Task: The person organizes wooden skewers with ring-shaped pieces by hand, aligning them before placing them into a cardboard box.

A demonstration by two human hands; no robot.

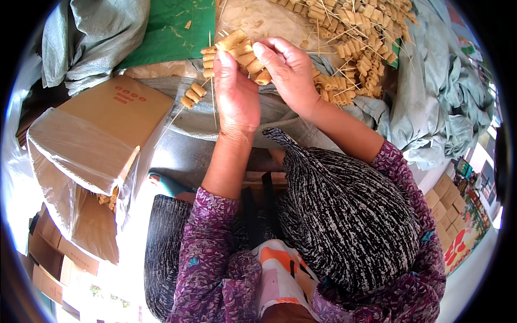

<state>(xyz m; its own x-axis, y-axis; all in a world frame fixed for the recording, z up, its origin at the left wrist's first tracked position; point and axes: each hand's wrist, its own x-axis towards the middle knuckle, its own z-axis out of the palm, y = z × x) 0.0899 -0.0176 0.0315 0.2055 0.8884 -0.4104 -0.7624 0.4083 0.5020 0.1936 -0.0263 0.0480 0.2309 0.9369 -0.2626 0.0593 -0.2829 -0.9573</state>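
Both of my hands meet over the near edge of the work surface. My left hand (238, 97) holds a row of golden-brown rolled food pieces (244, 52), its thumb pressed on their left side. Against the right end of the same row, my right hand (288, 74) pinches with thumb and fingers. Pale stick tips poke out beyond the rolls. Just left of my left hand, another skewer of rolls (208, 62) shows; whether that hand also grips it, I cannot tell. A skewer with three rolls (194, 95) sits further down and left, slanted near the box.
A large heap of skewered rolls (355, 24) covers the surface at upper right. Green sheeting (173, 36) and brown paper (258, 20) lie at the back. A cardboard box (109, 97) with clear plastic stands at left, some rolls inside. Grey-green cloth (432, 101) bunches at right.
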